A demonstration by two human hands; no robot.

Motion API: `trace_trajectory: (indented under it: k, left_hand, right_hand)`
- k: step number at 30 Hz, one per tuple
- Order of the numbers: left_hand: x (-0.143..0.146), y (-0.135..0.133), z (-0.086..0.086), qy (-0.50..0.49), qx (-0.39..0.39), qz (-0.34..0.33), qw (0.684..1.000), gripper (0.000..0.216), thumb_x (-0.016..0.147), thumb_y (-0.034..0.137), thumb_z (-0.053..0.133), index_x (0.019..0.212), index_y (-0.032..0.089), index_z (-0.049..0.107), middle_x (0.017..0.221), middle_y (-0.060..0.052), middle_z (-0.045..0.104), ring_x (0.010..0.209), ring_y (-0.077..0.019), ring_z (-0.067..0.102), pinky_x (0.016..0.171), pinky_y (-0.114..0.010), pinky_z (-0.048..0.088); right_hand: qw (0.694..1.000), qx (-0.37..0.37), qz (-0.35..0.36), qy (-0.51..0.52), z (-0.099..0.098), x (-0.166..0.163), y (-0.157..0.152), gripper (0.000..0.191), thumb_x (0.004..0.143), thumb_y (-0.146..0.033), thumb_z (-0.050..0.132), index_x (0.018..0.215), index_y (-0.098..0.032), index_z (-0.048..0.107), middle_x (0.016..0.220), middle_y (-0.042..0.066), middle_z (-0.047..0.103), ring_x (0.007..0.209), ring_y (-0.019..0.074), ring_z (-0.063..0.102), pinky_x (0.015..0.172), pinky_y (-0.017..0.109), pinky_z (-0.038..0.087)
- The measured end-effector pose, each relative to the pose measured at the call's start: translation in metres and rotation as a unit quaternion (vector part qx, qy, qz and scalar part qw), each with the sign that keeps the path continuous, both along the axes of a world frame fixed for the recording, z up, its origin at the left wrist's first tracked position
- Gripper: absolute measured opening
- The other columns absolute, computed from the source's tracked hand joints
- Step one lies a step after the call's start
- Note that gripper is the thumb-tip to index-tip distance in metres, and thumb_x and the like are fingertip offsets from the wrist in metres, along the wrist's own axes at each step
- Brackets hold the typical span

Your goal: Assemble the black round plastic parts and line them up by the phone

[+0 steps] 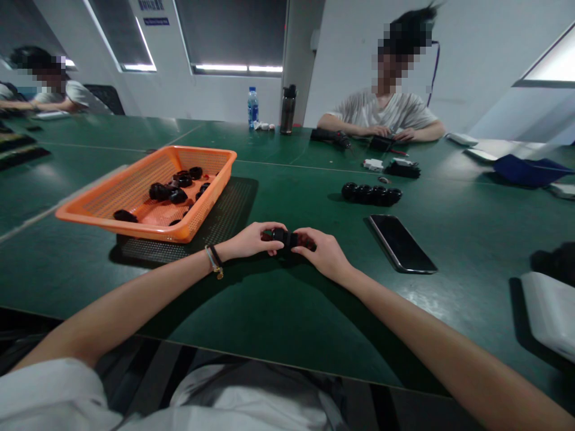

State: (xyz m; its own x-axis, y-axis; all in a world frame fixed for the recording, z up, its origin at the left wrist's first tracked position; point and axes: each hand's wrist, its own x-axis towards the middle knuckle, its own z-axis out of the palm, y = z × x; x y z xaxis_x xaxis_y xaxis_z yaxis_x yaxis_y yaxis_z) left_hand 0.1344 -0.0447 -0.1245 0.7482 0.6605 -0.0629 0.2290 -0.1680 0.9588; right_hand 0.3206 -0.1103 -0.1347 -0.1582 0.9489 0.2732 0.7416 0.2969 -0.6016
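My left hand (pixel 251 240) and my right hand (pixel 324 251) meet just above the green table, fingers closed. Pinched between them is a small glossy black part (pixel 282 237), partly covered by the fingers; whether it is one piece or two I cannot tell. To the left stands an orange perforated basket (pixel 211 158) holding several similar black rounded parts (pixel 165 191). A row of black round parts (pixel 372 194) lies side by side beyond my right hand.
A phone (pixel 402 244) lies to the right of my right hand. A white box (pixel 550 308) sits at the right edge. Farther back are a water bottle (pixel 253 109), a dark flask (pixel 288 111) and a black tool (pixel 330 137). A person (pixel 381 114) works across the table.
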Motion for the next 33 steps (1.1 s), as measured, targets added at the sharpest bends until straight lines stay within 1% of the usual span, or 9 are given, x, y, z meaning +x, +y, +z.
trace_trajectory:
  k: [12,19,27,33]
  left_hand:
    - [-0.0008,0.0022,-0.0031,-0.002,0.002,-0.004,1.0,0.042,0.07,0.023,0.063,0.108,0.013,0.052,0.07,0.003,0.058,0.054,-0.0061,0.056,0.06,-0.022,0.05]
    - [-0.0008,0.0017,-0.0032,-0.001,0.001,0.0,1.0,0.042,0.07,0.024,0.064,0.109,0.013,0.051,0.073,0.002,0.058,0.054,-0.0059,0.056,0.06,-0.022,0.051]
    - [0.0005,0.0004,-0.0008,0.006,-0.008,0.009,1.0,0.043,0.069,0.02,0.063,0.109,0.012,0.051,0.071,0.003,0.057,0.053,-0.0057,0.055,0.061,-0.023,0.05]
    - [0.0005,0.0002,-0.0021,0.0,-0.014,0.011,1.0,0.042,0.069,0.019,0.063,0.109,0.013,0.051,0.072,0.003,0.058,0.053,-0.0052,0.055,0.061,-0.022,0.05]
  right_hand:
    - [1.0,-0.004,-0.004,-0.011,0.0011,-0.0005,-0.0001,0.022,0.075,-0.022,0.063,0.096,-0.017,0.06,0.081,0.004,0.065,0.07,0.0153,0.058,0.065,0.03,0.047]
    - [1.0,-0.008,-0.011,-0.021,0.002,-0.0014,0.0,0.021,0.075,-0.023,0.061,0.095,-0.017,0.061,0.078,0.003,0.064,0.066,0.0147,0.056,0.063,0.029,0.045]
    - [0.999,-0.017,-0.009,-0.038,0.0011,-0.001,0.0009,0.022,0.077,-0.023,0.059,0.098,-0.016,0.06,0.075,0.003,0.062,0.063,0.0136,0.054,0.059,0.026,0.042]
    - [0.999,-0.018,-0.01,-0.046,0.0013,-0.0018,0.0012,0.022,0.078,-0.025,0.058,0.098,-0.015,0.06,0.074,0.003,0.062,0.062,0.014,0.054,0.059,0.027,0.043]
